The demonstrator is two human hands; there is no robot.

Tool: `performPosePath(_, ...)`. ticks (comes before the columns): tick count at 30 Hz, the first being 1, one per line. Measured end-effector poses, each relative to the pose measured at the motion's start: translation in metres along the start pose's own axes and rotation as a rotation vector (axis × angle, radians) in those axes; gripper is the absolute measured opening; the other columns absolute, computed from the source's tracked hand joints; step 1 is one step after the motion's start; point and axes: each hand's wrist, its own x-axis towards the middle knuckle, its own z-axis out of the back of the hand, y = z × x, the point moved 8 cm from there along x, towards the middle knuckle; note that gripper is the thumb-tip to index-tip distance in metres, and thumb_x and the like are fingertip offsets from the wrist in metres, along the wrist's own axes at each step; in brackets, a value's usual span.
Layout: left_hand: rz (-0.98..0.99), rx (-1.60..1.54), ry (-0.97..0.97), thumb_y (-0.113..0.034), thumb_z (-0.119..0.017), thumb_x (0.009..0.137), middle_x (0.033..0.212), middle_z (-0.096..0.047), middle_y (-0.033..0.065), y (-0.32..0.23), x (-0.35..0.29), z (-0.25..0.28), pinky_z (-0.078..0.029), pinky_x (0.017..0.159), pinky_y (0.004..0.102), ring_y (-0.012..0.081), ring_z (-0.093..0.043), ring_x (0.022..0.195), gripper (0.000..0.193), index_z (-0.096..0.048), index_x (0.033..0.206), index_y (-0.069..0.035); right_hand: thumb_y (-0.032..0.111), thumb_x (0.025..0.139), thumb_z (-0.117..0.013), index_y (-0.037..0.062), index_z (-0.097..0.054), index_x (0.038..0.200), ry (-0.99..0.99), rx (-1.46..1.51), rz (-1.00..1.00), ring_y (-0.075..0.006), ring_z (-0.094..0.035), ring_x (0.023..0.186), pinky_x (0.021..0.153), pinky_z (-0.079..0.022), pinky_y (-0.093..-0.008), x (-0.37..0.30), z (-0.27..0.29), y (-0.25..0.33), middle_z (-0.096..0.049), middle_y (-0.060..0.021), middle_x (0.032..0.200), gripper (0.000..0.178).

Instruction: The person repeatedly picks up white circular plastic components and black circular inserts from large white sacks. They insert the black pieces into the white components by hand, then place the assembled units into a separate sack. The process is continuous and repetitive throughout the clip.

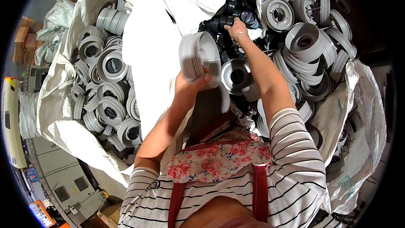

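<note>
My left hand [190, 84] is closed round a large grey plastic flanged ring [195, 55], its thumb over the rim and the ring tipped on its side. My right hand [238, 30] reaches far forward into a heap of black plastic fittings [236, 5]. Its fingers are bent round a ribbed black fitting [225, 22] there; part of the grip is hidden. Below my right wrist, a grey ring with a dark centre [236, 77] lies near my forearm.
On the left, a white woven sack [55, 101] is filled with grey rings [113, 65]. More grey rings [306, 42] pile up on the right, beside another sack [367, 101]. White sheeting [152, 50] spreads between them. Grey cabinets [63, 177] and cardboard boxes [27, 40] stand at far left.
</note>
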Motion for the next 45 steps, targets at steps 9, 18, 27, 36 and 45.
performPosePath(9, -0.003, -0.018, -0.039, -0.014, -0.073, 0.076, 0.090, -0.059, 0.0052, 0.025, 0.014, -0.011, -0.047, 0.071, 0.0282, 0.0143, -0.058, 0.081, 0.036, -0.055, 0.104, 0.001, 0.017, 0.079, -0.055, -0.0046, -0.060, 0.103, -0.124, 0.014, 0.283, -0.0405, -0.059, 0.093, 0.084, -0.046, -0.0433, -0.151, 0.034, -0.091, -0.061, -0.0272, 0.096, 0.032)
performPosePath(18, 0.089, 0.011, 0.437, -0.027, -0.059, 0.084, 0.106, -0.060, 0.0116, 0.044, -0.019, -0.075, -0.046, 0.085, 0.0345, 0.0200, -0.059, 0.095, 0.049, -0.048, 0.120, 0.004, 0.016, 0.077, -0.063, 0.0032, -0.068, 0.094, -0.228, 0.279, 0.324, -0.0320, -0.059, 0.083, 0.076, -0.046, -0.0352, -0.240, 0.111, -0.012, -0.061, -0.0151, 0.088, 0.022)
performPosePath(27, 0.202, -0.093, 0.303, -0.024, -0.063, 0.081, 0.088, -0.060, 0.0125, 0.050, -0.047, -0.074, -0.054, 0.064, 0.0341, 0.0215, -0.062, 0.075, 0.046, -0.048, 0.114, 0.005, 0.038, 0.064, -0.075, -0.0079, -0.050, 0.115, 0.116, 0.091, 0.379, -0.0397, -0.051, 0.102, 0.090, -0.043, -0.0409, -0.275, 0.106, 0.016, -0.053, -0.0240, 0.109, 0.073)
performPosePath(36, 0.389, -0.119, 0.364, -0.024, -0.066, 0.081, 0.093, -0.062, 0.0087, 0.044, -0.054, -0.068, -0.053, 0.075, 0.0317, 0.0176, -0.062, 0.084, 0.038, -0.056, 0.107, 0.002, 0.010, 0.057, -0.075, 0.0001, -0.044, 0.120, 0.125, -0.050, 0.853, -0.0361, -0.045, 0.105, 0.091, -0.041, -0.0404, -0.306, 0.095, 0.034, -0.048, -0.0174, 0.112, 0.071)
performPosePath(45, 0.291, -0.029, 0.339, -0.022, -0.064, 0.083, 0.093, -0.063, 0.0100, 0.054, -0.055, -0.064, -0.052, 0.074, 0.0311, 0.0174, -0.062, 0.080, 0.037, -0.055, 0.109, 0.003, 0.012, 0.058, -0.076, 0.0011, -0.048, 0.118, -0.002, 0.137, 0.668, -0.0365, -0.051, 0.099, 0.086, -0.044, -0.0379, -0.297, 0.082, 0.019, -0.052, -0.0185, 0.106, 0.067)
